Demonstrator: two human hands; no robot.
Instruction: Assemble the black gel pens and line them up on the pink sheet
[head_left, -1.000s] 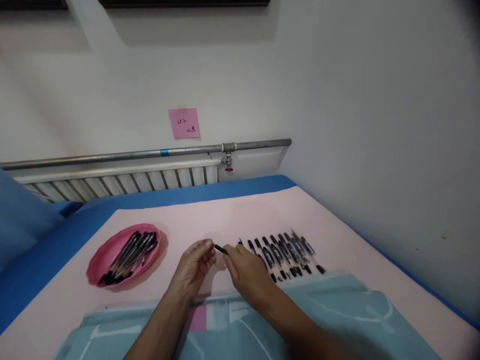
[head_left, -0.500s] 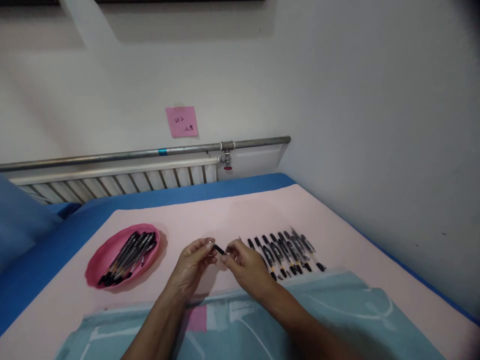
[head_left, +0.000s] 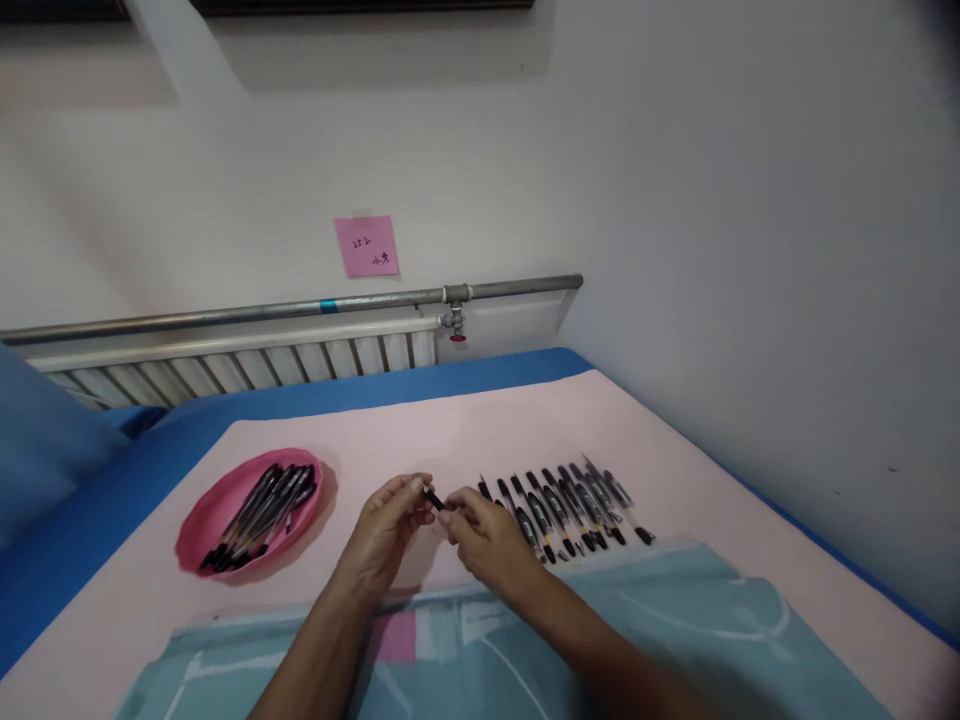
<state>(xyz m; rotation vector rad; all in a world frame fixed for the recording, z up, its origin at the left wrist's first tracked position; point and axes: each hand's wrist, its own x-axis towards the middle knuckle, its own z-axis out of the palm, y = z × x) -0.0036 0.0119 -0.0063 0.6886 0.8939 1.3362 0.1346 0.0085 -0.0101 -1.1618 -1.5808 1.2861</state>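
A short black pen part [head_left: 433,498] is held between my two hands over the pink table. My left hand [head_left: 390,515] pinches its upper left end, and my right hand [head_left: 484,525] has thumb and fingers closed on its lower right end. Just right of my right hand, several pen parts [head_left: 555,510] lie in slanting rows, with black caps, clear barrels and small loose pieces among them. To the left, a pink oval basket [head_left: 187,522] contains a pile of black pens [head_left: 262,515].
A blue-green cloth [head_left: 675,610] with white lines covers the table's front edge. Behind the table [head_left: 420,435] run a radiator [head_left: 300,362] and a metal pipe [head_left: 517,288] with a valve. A wall [head_left: 787,300] stands along the right side. A pink note [head_left: 366,246] hangs above the pipe.
My right hand's fingers have shifted slightly on the black part, and its angle is a little steeper. The left hand keeps its pinch. The whole view has moved very slightly.
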